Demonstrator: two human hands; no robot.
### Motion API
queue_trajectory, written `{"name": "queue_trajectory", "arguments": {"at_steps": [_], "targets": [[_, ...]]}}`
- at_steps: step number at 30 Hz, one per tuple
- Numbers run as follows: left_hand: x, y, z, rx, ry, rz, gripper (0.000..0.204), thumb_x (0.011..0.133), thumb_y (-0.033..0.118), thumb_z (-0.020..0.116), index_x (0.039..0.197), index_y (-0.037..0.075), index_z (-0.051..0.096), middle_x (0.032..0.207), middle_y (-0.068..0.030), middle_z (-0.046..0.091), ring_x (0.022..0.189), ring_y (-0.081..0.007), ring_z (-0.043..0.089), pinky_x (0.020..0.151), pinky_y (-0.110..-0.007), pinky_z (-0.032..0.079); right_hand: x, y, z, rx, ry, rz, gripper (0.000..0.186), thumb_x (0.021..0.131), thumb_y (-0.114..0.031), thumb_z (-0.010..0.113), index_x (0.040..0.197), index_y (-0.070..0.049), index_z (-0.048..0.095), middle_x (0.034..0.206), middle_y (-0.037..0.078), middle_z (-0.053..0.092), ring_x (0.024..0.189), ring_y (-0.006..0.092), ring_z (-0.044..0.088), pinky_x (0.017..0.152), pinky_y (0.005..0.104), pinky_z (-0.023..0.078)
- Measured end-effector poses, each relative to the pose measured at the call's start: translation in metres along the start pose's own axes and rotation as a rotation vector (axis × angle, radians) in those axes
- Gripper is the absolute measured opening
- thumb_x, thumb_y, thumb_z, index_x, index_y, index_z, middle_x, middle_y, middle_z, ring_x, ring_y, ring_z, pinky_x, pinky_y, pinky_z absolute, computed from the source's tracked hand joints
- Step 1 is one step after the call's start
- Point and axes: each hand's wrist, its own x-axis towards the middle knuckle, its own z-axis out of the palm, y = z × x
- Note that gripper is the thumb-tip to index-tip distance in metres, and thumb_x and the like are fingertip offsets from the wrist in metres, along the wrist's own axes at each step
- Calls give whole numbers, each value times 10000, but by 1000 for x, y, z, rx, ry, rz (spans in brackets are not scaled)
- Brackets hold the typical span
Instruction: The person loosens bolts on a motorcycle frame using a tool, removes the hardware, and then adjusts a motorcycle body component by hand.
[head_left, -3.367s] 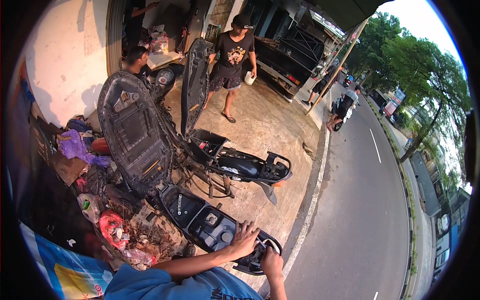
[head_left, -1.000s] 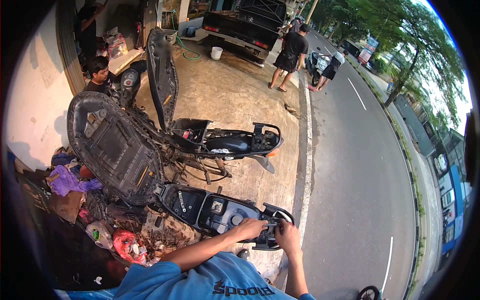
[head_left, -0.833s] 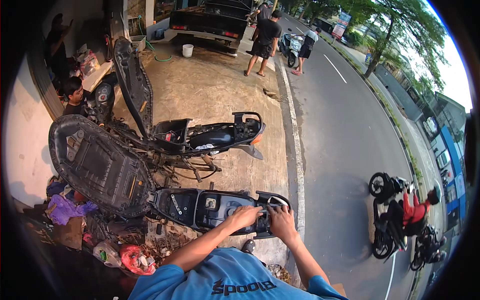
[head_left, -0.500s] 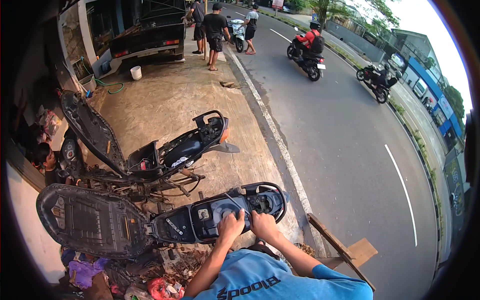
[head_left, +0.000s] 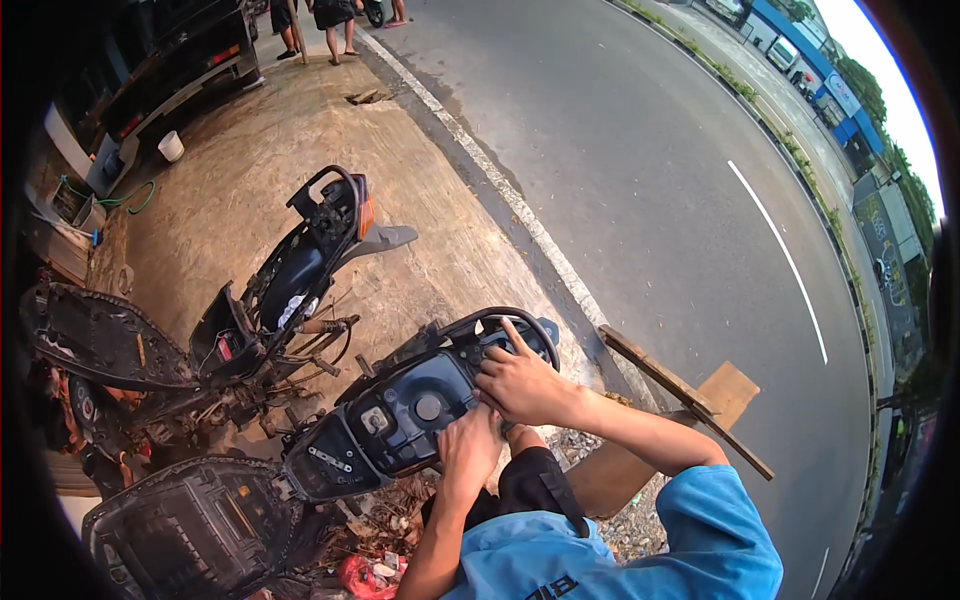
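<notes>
A scooter with its seat raised stands before me, its dark body [head_left: 415,400] showing a round fuel cap [head_left: 428,406] and a light square part [head_left: 374,421]. My left hand [head_left: 470,447] is closed at the body's near side, its fingertips hidden. Close above it, my right hand [head_left: 522,385] has its index finger stretched toward the black rear grab rail [head_left: 545,335]. Its other fingers curl down beside the left hand, and what they hold, if anything, is hidden. The upturned seat [head_left: 190,530] lies to the left.
A second scooter [head_left: 290,275] with an opened seat stands beyond, on the left. Wooden boards [head_left: 680,385] stick up at my right, by the road [head_left: 650,200]. Litter [head_left: 370,575] lies below the scooter. Farther off are a white bucket [head_left: 171,146], a dark truck and people's legs.
My view has turned, shifting the scooters left and down. My right hand has gone from beside the left hand to just above it, its index finger now stretched out. The left hand stays at the body.
</notes>
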Motion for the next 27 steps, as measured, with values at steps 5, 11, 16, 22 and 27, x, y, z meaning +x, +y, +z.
{"name": "queue_trajectory", "arguments": {"at_steps": [5,11,16,22,27], "targets": [[7,-16,-2,-1,125,102,201,876,194,603,910,-1,635,845,-184,683,819,-401,658,707,-519,507,-11,3,30,223,180,82,309,1002,-292,504,829,-41,559,516,140,536,509,350,587,527,464,476],[35,-45,-16,72,350,364,188,734,170,523,780,23,631,886,-141,607,901,-319,559,948,-483,384,-16,-23,60,974,51,338,463,1003,-264,505,1362,-7,368,977,309,667,942,427,674,768,484,525],[-2,-33,25,-376,685,-206,405,963,247,473,1258,-25,532,1408,-286,426,1345,-457,351,1131,-524,267,3,-89,96,1160,424,615,421,1024,-313,520,1321,-17,545,1048,200,687,989,225,652,864,363,504],[-22,-62,38,-748,263,-297,398,1007,212,482,1319,-33,517,1220,-289,604,1150,-426,591,967,-437,460,-4,-87,103,1235,259,504,430,975,-287,520,1327,-46,568,1107,195,694,1015,267,668,867,387,510],[-15,-48,2,-247,91,-201,345,1006,212,489,1315,77,563,1179,-273,635,1109,-462,589,924,-491,473,-27,-52,48,497,232,398,361,913,-233,546,1195,-25,633,1127,215,654,1066,384,620,931,444,503]]}}
